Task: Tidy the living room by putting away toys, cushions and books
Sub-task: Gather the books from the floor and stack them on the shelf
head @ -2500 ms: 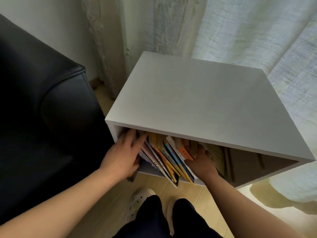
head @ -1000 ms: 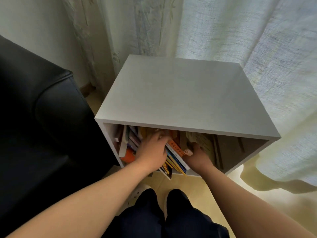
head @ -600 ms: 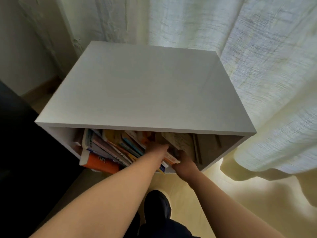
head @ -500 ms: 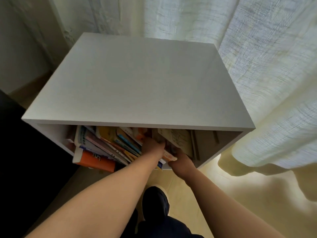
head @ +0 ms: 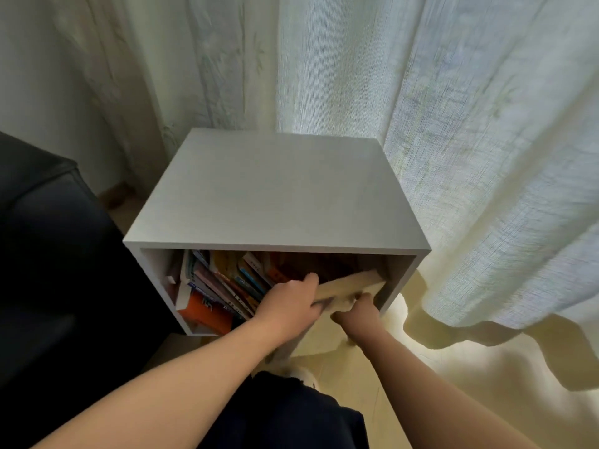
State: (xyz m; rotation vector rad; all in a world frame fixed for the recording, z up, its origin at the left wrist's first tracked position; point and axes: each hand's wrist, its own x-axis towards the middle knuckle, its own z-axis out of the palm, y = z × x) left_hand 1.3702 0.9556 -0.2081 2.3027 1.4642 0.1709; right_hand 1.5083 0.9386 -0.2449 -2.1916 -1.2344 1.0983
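Beige book in hands; spines unreadable

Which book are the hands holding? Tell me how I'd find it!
Find the white cabinet beside the curtain and look into its open front, on the right side. There the left hand and right hand grip a pale cream book that lies tilted. It is plain and light, while the colourful books lean packed on the left.

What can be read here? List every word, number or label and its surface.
Orange book cover in the white open-fronted cabinet: pale mark, too blurred to read.
Spines of the leaning colourful books: print too blurred to read.
Cream book gripped by left hand and right hand: no text visible.
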